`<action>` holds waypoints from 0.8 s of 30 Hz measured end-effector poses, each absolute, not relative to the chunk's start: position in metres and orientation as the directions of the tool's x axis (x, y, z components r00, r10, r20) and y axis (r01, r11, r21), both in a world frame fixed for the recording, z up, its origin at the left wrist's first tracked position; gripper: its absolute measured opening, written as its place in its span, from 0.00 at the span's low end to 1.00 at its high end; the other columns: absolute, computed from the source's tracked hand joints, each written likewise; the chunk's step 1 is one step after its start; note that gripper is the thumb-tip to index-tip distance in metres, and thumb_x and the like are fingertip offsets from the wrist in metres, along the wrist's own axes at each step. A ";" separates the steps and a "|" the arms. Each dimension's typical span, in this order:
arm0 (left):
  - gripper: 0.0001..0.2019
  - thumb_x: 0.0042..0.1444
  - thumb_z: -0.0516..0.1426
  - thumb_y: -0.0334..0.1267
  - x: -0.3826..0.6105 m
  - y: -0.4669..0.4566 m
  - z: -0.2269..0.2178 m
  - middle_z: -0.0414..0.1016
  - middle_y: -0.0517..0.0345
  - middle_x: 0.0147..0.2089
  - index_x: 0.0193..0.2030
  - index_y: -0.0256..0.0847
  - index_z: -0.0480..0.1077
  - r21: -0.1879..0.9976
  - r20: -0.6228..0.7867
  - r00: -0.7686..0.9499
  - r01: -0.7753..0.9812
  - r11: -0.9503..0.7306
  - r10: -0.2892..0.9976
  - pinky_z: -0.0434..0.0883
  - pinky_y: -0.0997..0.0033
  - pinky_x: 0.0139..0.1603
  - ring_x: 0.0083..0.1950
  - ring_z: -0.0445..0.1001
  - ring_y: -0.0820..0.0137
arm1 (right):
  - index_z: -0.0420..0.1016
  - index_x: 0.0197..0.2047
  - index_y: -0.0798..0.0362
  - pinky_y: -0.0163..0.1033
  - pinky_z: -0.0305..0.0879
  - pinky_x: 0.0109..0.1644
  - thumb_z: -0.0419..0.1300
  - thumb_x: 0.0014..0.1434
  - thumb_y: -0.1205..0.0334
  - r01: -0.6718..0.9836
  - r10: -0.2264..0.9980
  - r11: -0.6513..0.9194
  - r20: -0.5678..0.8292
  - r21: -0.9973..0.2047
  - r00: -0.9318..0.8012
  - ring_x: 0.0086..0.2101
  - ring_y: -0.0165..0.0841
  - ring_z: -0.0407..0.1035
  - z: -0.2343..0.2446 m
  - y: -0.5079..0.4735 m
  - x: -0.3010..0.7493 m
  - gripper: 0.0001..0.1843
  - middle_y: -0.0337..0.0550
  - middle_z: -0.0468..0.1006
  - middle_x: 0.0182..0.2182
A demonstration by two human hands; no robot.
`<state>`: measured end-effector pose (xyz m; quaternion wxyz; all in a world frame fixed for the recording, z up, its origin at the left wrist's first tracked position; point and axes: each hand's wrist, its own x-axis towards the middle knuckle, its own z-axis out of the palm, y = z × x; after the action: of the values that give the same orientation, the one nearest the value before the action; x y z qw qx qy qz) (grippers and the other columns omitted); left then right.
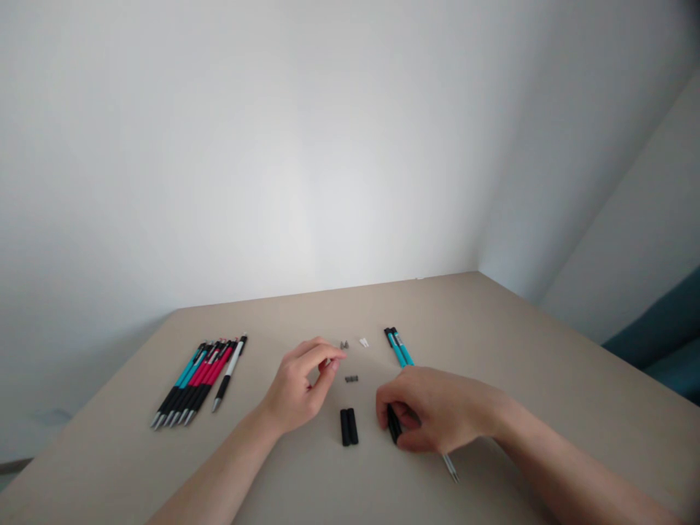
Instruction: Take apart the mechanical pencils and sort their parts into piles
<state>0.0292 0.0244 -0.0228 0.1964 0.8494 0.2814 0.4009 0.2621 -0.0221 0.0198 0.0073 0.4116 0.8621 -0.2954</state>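
Note:
My left hand hovers over the table with thumb and forefinger pinched on a tiny metal part near the fingertips. My right hand lies on the table, fingers curled round a black pencil grip; a metal pencil tip pokes out below the hand. Two black rubber grips lie side by side between my hands. A small spring and a small grey metal piece lie just beyond them, with a white bit beside. Two teal pencil barrels run out from under my right hand.
A row of several assembled mechanical pencils, teal, red and white, lies at the left of the beige table. A white wall stands behind the table. A dark teal seat shows at the right edge.

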 end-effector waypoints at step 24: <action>0.08 0.58 0.52 0.29 0.029 0.025 -0.022 0.72 0.54 0.33 0.40 0.39 0.71 0.567 0.565 0.524 0.314 -0.761 0.637 0.67 0.70 0.38 0.34 0.69 0.70 | 0.76 0.40 0.52 0.29 0.56 0.25 0.60 0.47 0.63 0.737 0.720 0.446 -0.286 -0.508 -0.633 0.24 0.27 0.67 0.022 -0.024 0.259 0.14 0.35 0.74 0.25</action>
<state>0.0295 0.0249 -0.0219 0.2023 0.8491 0.2801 0.3995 0.2588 -0.0235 0.0219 0.0143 0.4284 0.8501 -0.3059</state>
